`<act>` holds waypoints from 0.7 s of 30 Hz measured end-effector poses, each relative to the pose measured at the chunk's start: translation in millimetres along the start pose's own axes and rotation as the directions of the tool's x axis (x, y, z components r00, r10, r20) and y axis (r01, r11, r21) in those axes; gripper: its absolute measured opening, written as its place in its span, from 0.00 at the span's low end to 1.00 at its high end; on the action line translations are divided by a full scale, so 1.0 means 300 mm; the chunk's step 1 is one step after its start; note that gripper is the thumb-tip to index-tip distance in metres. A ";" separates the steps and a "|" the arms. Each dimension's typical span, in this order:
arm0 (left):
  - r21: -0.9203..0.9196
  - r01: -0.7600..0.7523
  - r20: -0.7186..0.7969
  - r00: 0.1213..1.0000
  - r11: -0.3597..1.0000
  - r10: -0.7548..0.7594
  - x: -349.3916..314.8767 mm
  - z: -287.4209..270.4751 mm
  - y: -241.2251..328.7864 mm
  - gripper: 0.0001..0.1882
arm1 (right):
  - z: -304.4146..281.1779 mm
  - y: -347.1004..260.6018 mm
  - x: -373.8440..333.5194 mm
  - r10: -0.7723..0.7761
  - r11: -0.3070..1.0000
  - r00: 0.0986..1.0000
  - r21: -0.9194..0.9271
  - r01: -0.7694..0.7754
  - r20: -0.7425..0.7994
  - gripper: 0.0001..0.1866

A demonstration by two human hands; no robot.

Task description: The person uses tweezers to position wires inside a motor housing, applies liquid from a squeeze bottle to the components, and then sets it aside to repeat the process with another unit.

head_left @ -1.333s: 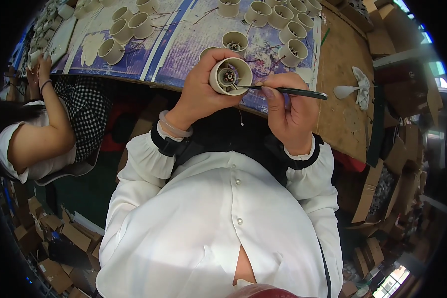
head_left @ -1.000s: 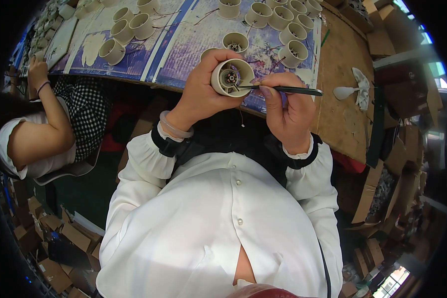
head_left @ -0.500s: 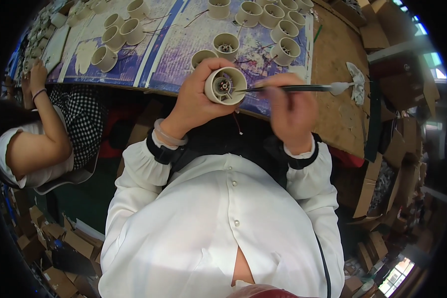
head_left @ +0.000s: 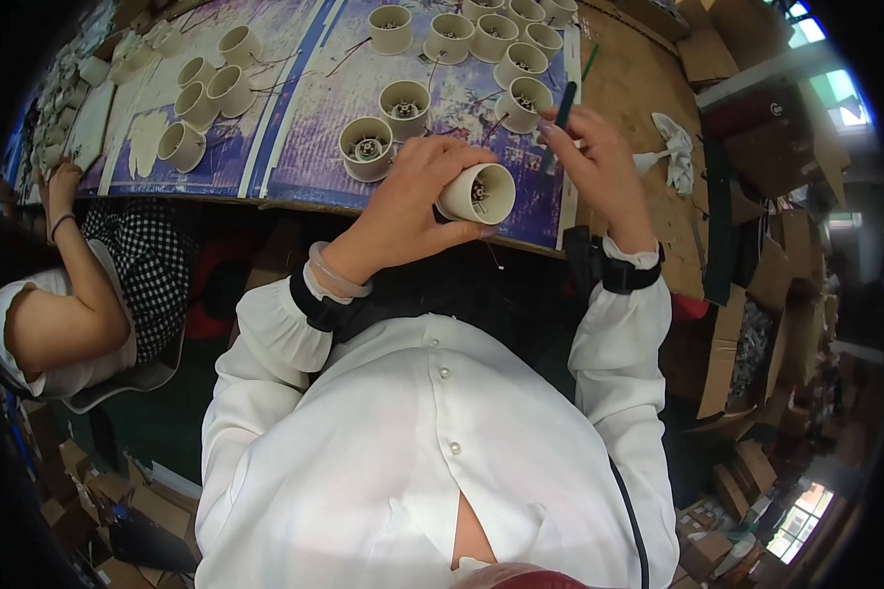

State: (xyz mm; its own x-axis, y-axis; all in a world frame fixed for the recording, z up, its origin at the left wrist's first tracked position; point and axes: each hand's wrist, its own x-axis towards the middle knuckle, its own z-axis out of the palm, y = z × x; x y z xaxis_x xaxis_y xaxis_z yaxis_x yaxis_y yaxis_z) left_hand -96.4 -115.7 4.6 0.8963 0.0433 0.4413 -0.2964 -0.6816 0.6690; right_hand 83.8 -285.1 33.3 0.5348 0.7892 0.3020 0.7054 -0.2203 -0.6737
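My left hand (head_left: 408, 206) is closed round a cream plastic cup-shaped housing (head_left: 499, 196), held over the table's front edge. The housing is tilted, its open mouth turned to the right, and a small round motor-like part with metal bits shows inside. Below it hangs a thin wire with a small white end. My right hand (head_left: 604, 172) is to the right, apart from the housing, with a slim dark tool (head_left: 567, 103) pinched in its fingers and standing nearly upright. Two similar housings (head_left: 366, 147) (head_left: 405, 106) stand just beyond my left hand.
More cream housings (head_left: 449, 39) with thin wires stand at the back and on the left. On the brown board (head_left: 648, 88) lie a crumpled white cloth (head_left: 674, 147), a white nozzle-like piece (head_left: 646, 160) and a green stick (head_left: 590, 61). Another person (head_left: 79, 285) sits at left.
The dark tool has left the inside of the housing and swung upright as my right hand drew away. My left hand has tipped the housing over to the right.
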 end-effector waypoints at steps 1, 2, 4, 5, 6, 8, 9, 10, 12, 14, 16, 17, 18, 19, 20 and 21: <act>-0.001 -0.006 0.002 1.000 1.000 0.006 0.005 0.004 -0.002 0.34 | 0.008 0.019 0.011 0.001 1.000 1.000 -0.003 -0.001 -0.005 0.12; 0.009 0.001 -0.002 1.000 1.000 -0.001 0.008 0.011 -0.008 0.34 | 0.022 0.033 0.024 -0.022 0.999 1.000 -0.036 0.021 -0.021 0.11; 0.030 0.019 -0.010 1.000 0.999 -0.018 0.006 0.026 -0.021 0.34 | 0.043 0.048 0.047 -0.070 0.993 0.996 -0.102 0.065 -0.048 0.11; 0.031 0.016 -0.010 1.000 0.999 -0.016 0.003 0.033 -0.027 0.34 | 0.044 0.050 0.056 -0.071 0.993 0.996 -0.103 0.065 -0.050 0.11; 0.055 0.034 -0.030 0.999 0.998 -0.033 -0.002 0.042 -0.033 0.35 | 0.044 0.051 0.064 -0.032 0.985 0.999 -0.168 0.030 -0.011 0.11; 0.100 0.070 -0.071 0.995 0.993 -0.063 -0.008 0.059 -0.044 0.36 | 0.038 0.051 0.071 0.054 0.953 0.997 -0.301 -0.034 0.058 0.11; 0.099 0.065 -0.073 0.996 0.993 -0.058 -0.008 0.065 -0.050 0.36 | 0.026 0.052 0.072 0.052 0.952 0.997 -0.305 -0.033 0.054 0.11; 0.093 0.063 -0.110 0.993 0.994 -0.053 -0.006 0.070 -0.051 0.36 | 0.006 0.050 0.068 0.060 0.956 0.998 -0.289 -0.052 0.022 0.11; 0.078 0.056 -0.181 0.983 0.995 -0.041 -0.003 0.077 -0.054 0.36 | -0.031 0.042 0.056 0.079 0.962 0.996 -0.258 -0.088 -0.046 0.10; 0.064 0.040 -0.182 0.983 0.997 -0.028 -0.004 0.064 -0.044 0.36 | -0.065 0.015 0.048 0.068 0.972 0.993 -0.219 -0.089 -0.100 0.10; 0.049 0.035 -0.184 0.983 0.998 -0.026 -0.002 0.039 -0.028 0.37 | -0.106 -0.029 0.042 0.046 0.990 0.981 -0.123 -0.071 -0.190 0.10; 0.044 0.029 -0.182 0.983 0.999 -0.021 0.002 0.030 -0.022 0.37 | -0.124 -0.041 0.038 0.048 0.989 0.980 -0.129 -0.074 -0.194 0.10; 0.043 -0.003 -0.211 0.977 0.999 0.012 0.005 0.020 -0.017 0.37 | -0.140 -0.050 0.034 0.008 1.000 0.985 -0.017 -0.011 -0.170 0.10; 0.048 -0.025 -0.240 0.970 0.999 0.036 -0.004 0.006 -0.010 0.38 | -0.144 -0.062 0.029 -0.037 0.993 0.989 0.106 0.052 -0.144 0.09; 0.054 -0.044 -0.270 0.961 0.998 0.057 -0.010 -0.007 -0.002 0.39 | -0.151 -0.077 0.025 -0.084 0.967 0.989 0.230 0.110 -0.123 0.09; -0.116 -0.040 -0.255 0.967 0.992 0.009 -0.008 -0.019 0.009 0.39 | -0.177 -0.099 0.018 -0.116 0.952 0.993 0.289 0.106 0.019 0.09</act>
